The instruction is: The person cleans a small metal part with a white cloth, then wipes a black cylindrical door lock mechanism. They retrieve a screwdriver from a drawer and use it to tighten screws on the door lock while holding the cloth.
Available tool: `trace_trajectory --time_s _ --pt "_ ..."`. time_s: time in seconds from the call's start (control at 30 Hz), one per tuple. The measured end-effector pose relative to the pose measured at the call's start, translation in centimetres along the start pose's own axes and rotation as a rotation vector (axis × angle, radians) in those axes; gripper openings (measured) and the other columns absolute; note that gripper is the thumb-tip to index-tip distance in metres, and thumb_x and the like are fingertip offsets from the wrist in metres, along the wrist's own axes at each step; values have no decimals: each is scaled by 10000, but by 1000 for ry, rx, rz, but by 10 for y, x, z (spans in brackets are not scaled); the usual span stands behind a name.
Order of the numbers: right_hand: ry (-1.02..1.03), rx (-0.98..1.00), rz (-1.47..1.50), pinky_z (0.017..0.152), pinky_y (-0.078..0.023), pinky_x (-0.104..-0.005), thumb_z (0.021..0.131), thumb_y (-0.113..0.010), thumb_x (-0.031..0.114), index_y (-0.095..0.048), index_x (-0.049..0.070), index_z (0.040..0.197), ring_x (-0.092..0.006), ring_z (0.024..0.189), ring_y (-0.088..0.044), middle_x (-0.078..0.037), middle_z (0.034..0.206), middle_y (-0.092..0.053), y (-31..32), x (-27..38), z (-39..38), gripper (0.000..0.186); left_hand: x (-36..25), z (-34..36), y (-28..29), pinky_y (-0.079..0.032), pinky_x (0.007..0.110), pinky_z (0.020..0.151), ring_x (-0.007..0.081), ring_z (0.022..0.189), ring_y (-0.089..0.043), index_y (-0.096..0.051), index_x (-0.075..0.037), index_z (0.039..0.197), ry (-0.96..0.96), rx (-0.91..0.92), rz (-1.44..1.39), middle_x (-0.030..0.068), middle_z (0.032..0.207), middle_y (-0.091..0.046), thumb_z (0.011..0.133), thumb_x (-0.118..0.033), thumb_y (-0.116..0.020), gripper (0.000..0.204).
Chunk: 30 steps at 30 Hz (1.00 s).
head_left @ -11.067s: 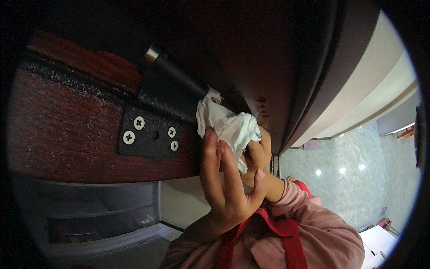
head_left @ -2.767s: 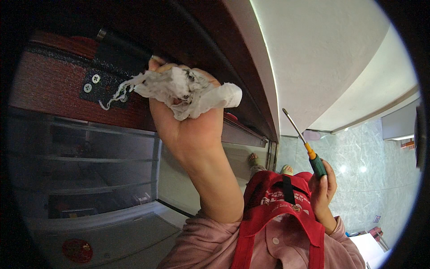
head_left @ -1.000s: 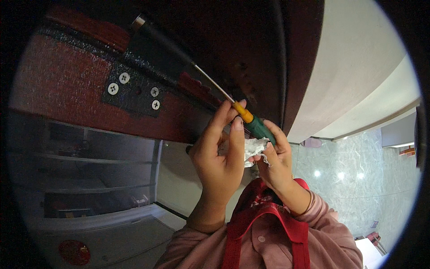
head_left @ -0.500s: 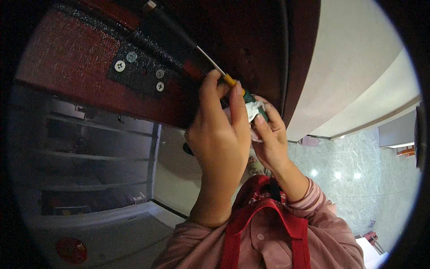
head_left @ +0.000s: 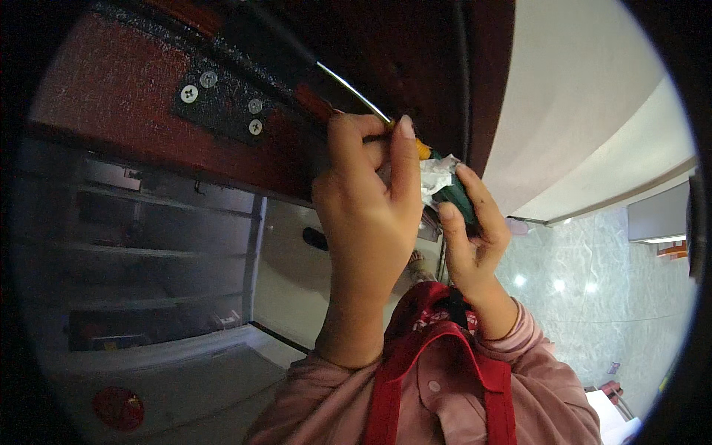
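A screwdriver (head_left: 353, 90) with a steel shaft, a yellow collar and a green handle slants across the dark red wooden door frame. Its shaft ends against dark hardware at the upper left, where the tip is hard to make out. My left hand (head_left: 367, 178) is closed, thumb and index finger pinching around the shaft near the collar. My right hand (head_left: 478, 233) grips the green handle from the lower right, thumb and fingers on opposite sides. A crumpled white tissue (head_left: 437, 178) lies against the handle between both hands; its lower part is hidden.
A black hinge plate (head_left: 222, 104) with several cross-head screws sits on the dark red wood (head_left: 119, 81) at left. Below it stand glass-fronted shelves (head_left: 156, 252). A pale curved panel (head_left: 586, 96) rises at right, above a glossy tiled floor (head_left: 564, 297).
My right hand has moved right and slightly down with the green handle. More of the shaft and handle shows. My left hand keeps its pinch, and the view has shifted slightly.
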State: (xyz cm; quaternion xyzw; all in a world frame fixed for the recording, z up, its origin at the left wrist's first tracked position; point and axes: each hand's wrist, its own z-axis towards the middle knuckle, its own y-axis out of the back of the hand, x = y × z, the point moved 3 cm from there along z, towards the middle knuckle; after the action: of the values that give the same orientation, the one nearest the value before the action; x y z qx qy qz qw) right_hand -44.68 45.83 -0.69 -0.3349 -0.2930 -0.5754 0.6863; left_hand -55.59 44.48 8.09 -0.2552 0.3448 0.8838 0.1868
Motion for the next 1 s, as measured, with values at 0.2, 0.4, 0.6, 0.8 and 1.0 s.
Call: trace_trajectory --time_s 0.2,0.4,0.6,0.8,1.0 --pt "-31 29 12 890 -451 -318 834 -623 70 -555 -61 1164 -273 1023 -609 -199 1155 -601 7 -8 -8 361 10 -8 -11 -479 307 537 210 615 -655 -493 -4 914 28 -31 -81 120 681 -634 875 -85 -603 142" --pt "-276 48 211 887 -448 -314 904 -559 150 -513 -44 1221 -246 1048 -578 -172 1232 -551 -5 -24 -22 375 6 -7 -6 -497 306 563 213 651 -662 -504 -12 918 22 -61 -46 108 715 -640 864 -107 -623 161" --pt "-444 32 714 626 -421 -236 942 -513 167 -427 -4 1299 -107 736 -497 -71 957 -562 -32 -33 -29 405 7 -4 2 -498 335 555 248 666 -658 -505 -21 963 -18 -79 64 113 742 -632 862 -122 -623 186" --pt "-579 124 1134 523 -329 -201 951 -511 213 -365 46 1354 -57 618 -389 9 775 -490 -65 -44 -12 460 7 -3 3 -498 363 561 304 689 -646 -476 -14 1053 -45 -142 249 134 823 -621 855 -163 -630 292" --pt "-643 104 1176 464 -308 -190 916 -578 187 -436 28 1307 -49 559 -388 15 761 -524 -72 -47 -9 445 7 1 9 -500 363 549 307 683 -653 -467 -14 1053 -75 -170 294 149 797 -628 857 -155 -623 288"
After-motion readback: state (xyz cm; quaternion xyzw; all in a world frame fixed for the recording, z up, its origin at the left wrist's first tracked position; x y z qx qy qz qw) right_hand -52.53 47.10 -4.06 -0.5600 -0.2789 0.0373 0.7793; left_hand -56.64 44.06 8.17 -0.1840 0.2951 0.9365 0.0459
